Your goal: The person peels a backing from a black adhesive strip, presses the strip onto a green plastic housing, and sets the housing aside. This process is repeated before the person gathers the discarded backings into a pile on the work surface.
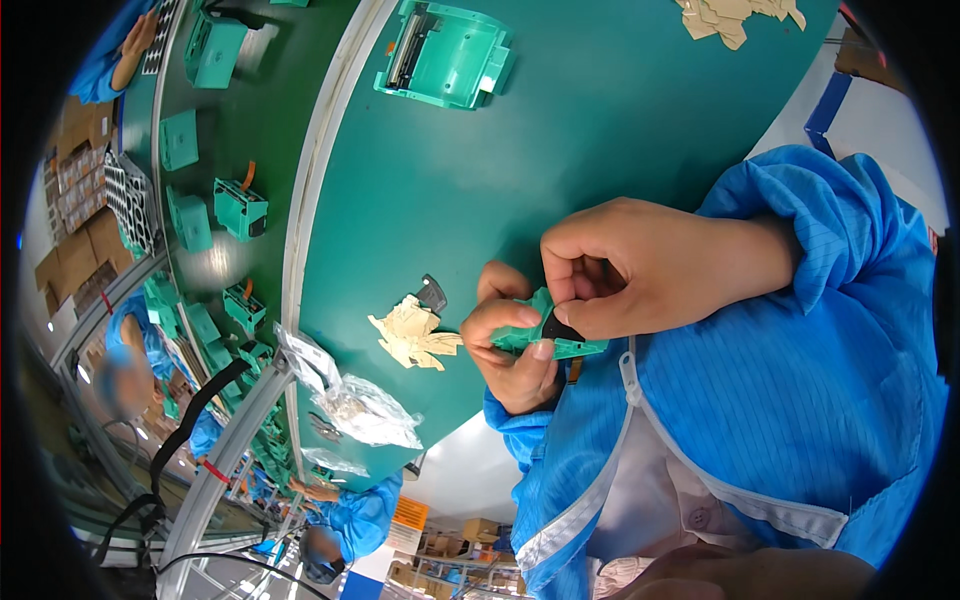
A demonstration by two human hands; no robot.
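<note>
My left hand (pixel 512 345) is closed round a small green plastic part (pixel 522 338), held in front of my chest. Set in that part is a black piece (pixel 556 326). With thumb and forefinger together, my right hand (pixel 640 265) pinches at the black piece's upper edge; whether something thin is between the fingertips is hidden. A short orange-brown strip (pixel 575 371) hangs below the green part. On the green table (pixel 440 190) to the left of my hands lie cream paper scraps (pixel 412 333), with a small dark grey part (pixel 432 293) beside them.
A green housing with a dark roller (pixel 455 58) lies at the table's far side. More cream scraps (pixel 735 18) are at the far right. Clear plastic bags (pixel 368 410) lie near the left edge. Beyond a metal rail (pixel 318 150), a conveyor carries green parts (pixel 240 208); co-workers sit along it.
</note>
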